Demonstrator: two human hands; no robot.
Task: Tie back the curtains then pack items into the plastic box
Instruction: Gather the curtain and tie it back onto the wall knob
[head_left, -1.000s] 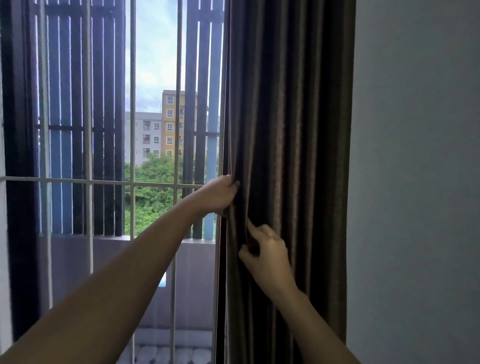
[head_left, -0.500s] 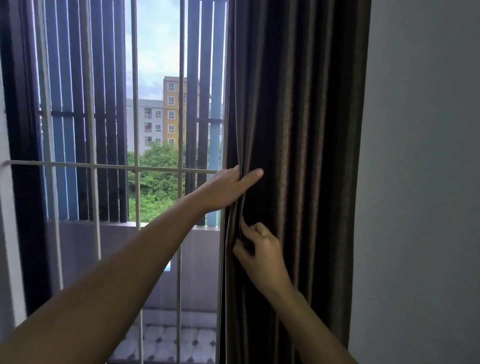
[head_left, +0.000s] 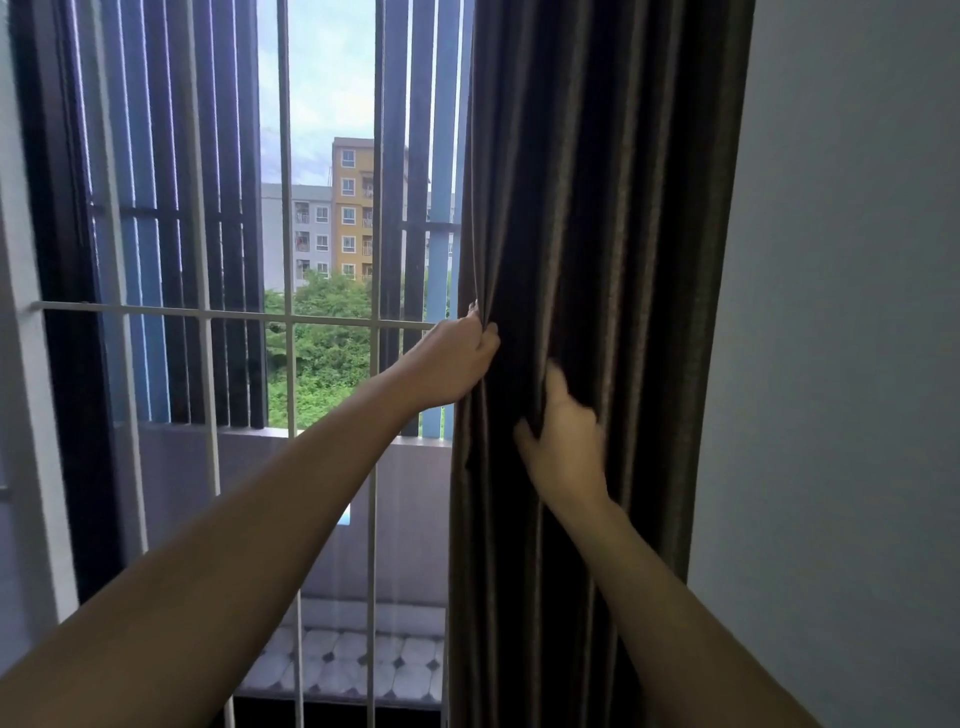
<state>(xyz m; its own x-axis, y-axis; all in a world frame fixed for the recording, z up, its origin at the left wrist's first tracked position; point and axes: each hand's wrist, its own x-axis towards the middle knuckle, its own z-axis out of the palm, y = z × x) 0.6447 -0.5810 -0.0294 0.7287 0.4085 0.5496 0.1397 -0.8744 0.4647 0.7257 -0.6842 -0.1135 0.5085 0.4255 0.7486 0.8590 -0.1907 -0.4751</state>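
The dark brown curtain (head_left: 613, 208) is seen hanging in vertical pleats, bunched at the right side of the window, with its right edge against the pale wall (head_left: 857, 312). The left grip (head_left: 457, 358), a bare hand, is closed on the curtain's left edge: the fingers are curled round the hem and the fabric is gathered under them. The right grip (head_left: 563, 441) is held lower and a little to the right, with the thumb on one side of a pleat and the fingers pushed into the fold, so that a fold of the curtain is pinched. This grip is motion-blurred and single fingers cannot be told apart. Both forearms are extended from the lower edge of the view. To the left of the curtain, a white window grille (head_left: 291, 317) of vertical bars and one horizontal bar is noted. Behind it, dark and blue vertical slats (head_left: 208, 208) are visible. A yellow apartment block (head_left: 353, 208), green trees (head_left: 322, 358) and a tiled balcony floor (head_left: 353, 665) are seen beyond.
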